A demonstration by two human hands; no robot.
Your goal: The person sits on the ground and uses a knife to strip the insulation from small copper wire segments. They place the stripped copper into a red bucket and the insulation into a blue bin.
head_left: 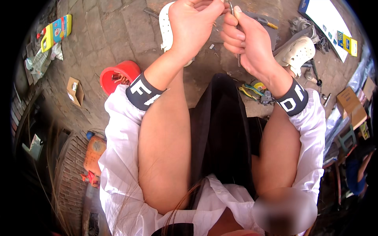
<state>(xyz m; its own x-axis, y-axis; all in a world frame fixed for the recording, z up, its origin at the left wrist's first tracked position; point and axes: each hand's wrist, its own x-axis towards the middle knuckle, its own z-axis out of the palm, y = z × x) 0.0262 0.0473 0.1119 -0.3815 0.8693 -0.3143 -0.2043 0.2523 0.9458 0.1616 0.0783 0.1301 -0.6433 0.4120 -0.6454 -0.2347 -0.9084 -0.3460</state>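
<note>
At the top of the view, my left hand (191, 29) is closed, its thumb and fingertips pinched at the upper edge; what they grip is too hidden to make out. Just right of it, my right hand (252, 45) has its fingers wrapped round a slim metal tool (238, 59), held roughly upright with its upper end beside my left fingertips. Behind my right hand lies a yellow-handled tool (271, 25) on the paved ground. Below that hand are pliers with yellow-green grips (250, 90) and some small metal parts (267, 98).
A red bucket (132, 70) with contents, yellow jug (59, 29), small carton (75, 90) and orange container (94, 153) are left. Metal parts (301, 27), a white board (321, 17) and cardboard boxes (350, 106) are right. A person in blue (354, 177) is at the lower right.
</note>
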